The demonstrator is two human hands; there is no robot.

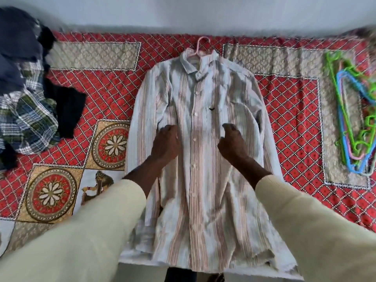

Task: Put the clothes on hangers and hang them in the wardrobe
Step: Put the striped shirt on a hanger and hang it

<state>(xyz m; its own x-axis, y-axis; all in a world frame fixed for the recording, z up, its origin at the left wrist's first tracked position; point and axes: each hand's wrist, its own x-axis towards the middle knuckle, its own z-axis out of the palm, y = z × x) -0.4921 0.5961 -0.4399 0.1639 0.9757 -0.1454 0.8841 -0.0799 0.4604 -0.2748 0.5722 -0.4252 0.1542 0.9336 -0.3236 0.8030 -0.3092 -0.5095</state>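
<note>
Striped shirt (pixel 201 127) lies flat, buttoned, on pink hanger (pixel 200 46).

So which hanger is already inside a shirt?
The pink hanger, its hook poking out of the striped shirt's collar. The other hangers lie loose in a pile at the right.

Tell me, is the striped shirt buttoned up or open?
Buttoned: the striped shirt lies spread flat, its front closed along the buttons, a pink hanger at the collar.

Home bedroom: patterned bedspread (pixel 101 78), heaped clothes (pixel 26 94).
</note>
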